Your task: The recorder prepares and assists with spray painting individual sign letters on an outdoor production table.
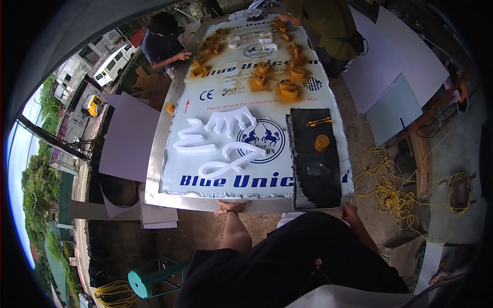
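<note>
My left hand (232, 206) rests at the near metal edge of the table (154, 174), its fingers spread along it. By the near right corner is my right hand (350, 213), small and partly hidden, so its fingers do not show clearly. A printed white sheet (226, 186) covers most of the tabletop. On it lie a white crown-shaped piece (231, 121), a white wavy piece (192, 146) and a white looped piece (226, 167). A black cloth strip (314, 179) at the right carries a yellow cutter knife (319, 122) and a round yellow-brown object (322, 142).
Several gold-coloured letter shapes (259, 79) stand on the sheet's far half. One person (164, 46) stands at the far left side, another (331, 25) at the far right. Yellow cable (387, 190) lies tangled on the right floor. A green stool (146, 282) stands lower left.
</note>
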The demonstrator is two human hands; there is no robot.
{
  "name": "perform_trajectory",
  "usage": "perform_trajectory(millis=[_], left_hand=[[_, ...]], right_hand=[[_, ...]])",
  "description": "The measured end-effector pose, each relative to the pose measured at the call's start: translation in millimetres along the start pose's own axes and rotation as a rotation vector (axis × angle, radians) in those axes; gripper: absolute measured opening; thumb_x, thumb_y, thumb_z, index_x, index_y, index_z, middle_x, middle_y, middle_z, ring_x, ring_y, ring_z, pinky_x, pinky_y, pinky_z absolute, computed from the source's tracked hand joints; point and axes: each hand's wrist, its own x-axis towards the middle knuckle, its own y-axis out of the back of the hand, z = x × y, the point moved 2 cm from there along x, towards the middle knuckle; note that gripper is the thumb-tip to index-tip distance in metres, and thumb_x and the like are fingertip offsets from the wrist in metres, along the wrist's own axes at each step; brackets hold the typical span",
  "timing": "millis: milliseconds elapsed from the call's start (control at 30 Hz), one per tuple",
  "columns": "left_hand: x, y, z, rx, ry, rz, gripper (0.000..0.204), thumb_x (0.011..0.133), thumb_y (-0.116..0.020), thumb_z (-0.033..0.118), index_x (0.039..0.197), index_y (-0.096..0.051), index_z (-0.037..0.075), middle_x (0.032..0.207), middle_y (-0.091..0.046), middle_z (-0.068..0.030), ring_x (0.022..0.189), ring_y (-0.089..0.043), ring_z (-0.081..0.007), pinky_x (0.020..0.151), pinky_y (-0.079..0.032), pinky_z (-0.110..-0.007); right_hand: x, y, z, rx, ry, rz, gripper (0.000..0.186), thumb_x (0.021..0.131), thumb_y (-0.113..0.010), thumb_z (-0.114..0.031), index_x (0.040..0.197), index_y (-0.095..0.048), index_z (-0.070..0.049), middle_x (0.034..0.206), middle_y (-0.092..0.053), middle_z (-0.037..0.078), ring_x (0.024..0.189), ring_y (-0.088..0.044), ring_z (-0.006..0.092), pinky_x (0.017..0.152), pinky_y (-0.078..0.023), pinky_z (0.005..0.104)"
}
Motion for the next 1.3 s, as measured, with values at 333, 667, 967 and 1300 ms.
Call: perform_trajectory(millis=[333,667,967,1300], left_hand=[[-30,21,14,0.043,-0.050,-0.063,0.089,0.052,-0.056,0.064,0.124,-0.012,0.036,0.126,0.025,-0.0125,0.105,0.034,-0.0434,0.084,0.013,-0.061],[-26,21,13,0.051,0.004,-0.070,0.090,0.052,-0.056,0.063,0.124,-0.011,0.036,0.124,0.028,-0.0132,0.105,0.034,-0.0435,0.085,0.011,-0.062],[-19,16,11,0.037,0.024,-0.051,0.090,0.052,-0.057,0.063,0.124,-0.011,0.036,0.125,0.028,-0.0130,0.105,0.034,-0.0430,0.084,0.011,-0.062],[-15,13,7,0.034,0.036,-0.041,0.090,0.052,-0.057,0.063,0.124,-0.011,0.036,0.125,0.027,-0.0127,0.105,0.034,-0.0425,0.084,0.011,-0.062]], right_hand=[[-4,-1,-2,-0.008,-0.022,0.053,0.033,0.083,-0.035,-0.025,0.072,-0.051,0.002,0.056,-0.041,0.007,0.049,-0.041,0.0159,0.049,-0.038,0.0314],[1,0,-1,-0.042,-0.011,0.032,0.034,0.084,-0.034,-0.025,0.072,-0.051,0.003,0.055,-0.041,0.007,0.049,-0.040,0.0156,0.048,-0.037,0.0315],[11,3,4,-0.042,0.000,0.017,0.037,0.084,-0.032,-0.028,0.073,-0.051,0.002,0.053,-0.042,0.007,0.046,-0.041,0.0154,0.045,-0.036,0.0292],[7,1,3,-0.007,0.000,0.009,0.036,0.084,-0.034,-0.028,0.071,-0.051,0.001,0.052,-0.041,0.005,0.043,-0.038,0.0138,0.043,-0.035,0.0290]])
